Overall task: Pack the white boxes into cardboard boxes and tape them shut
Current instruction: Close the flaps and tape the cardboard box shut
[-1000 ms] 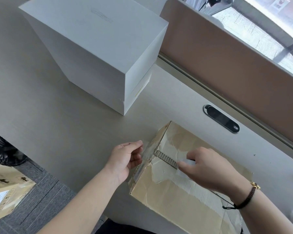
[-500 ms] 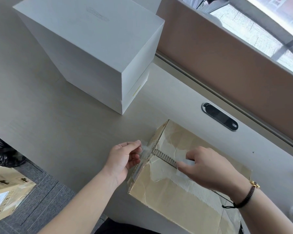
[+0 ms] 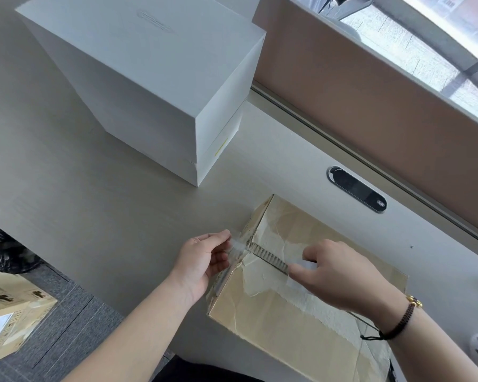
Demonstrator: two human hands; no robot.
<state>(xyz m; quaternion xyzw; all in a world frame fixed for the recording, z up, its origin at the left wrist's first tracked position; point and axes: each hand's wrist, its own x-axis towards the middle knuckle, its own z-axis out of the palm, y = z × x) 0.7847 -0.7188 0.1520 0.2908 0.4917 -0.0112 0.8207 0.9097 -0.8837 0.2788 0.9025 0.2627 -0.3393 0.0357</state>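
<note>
A worn cardboard box [image 3: 282, 321] lies on the desk in front of me, its top seam partly open and showing corrugated edge. Clear tape [image 3: 236, 245] hangs off its left end. My left hand [image 3: 204, 260] pinches that tape end between thumb and fingers. My right hand [image 3: 340, 274] rests on the box top and pinches a strip of white tape or paper along the seam. A large white box [image 3: 149, 78] stands upright on the desk at the back left, apart from both hands.
The beige desk [image 3: 94, 216] ends at a tan divider panel [image 3: 370, 106] on the right, with a dark cable port [image 3: 356, 188] near it. On the floor at lower left sit another cardboard box [image 3: 9, 312] and a black bag [image 3: 3, 249].
My left hand's fingers have closed tighter on the tape end at the box's left edge. My right hand has stayed in place on the seam.
</note>
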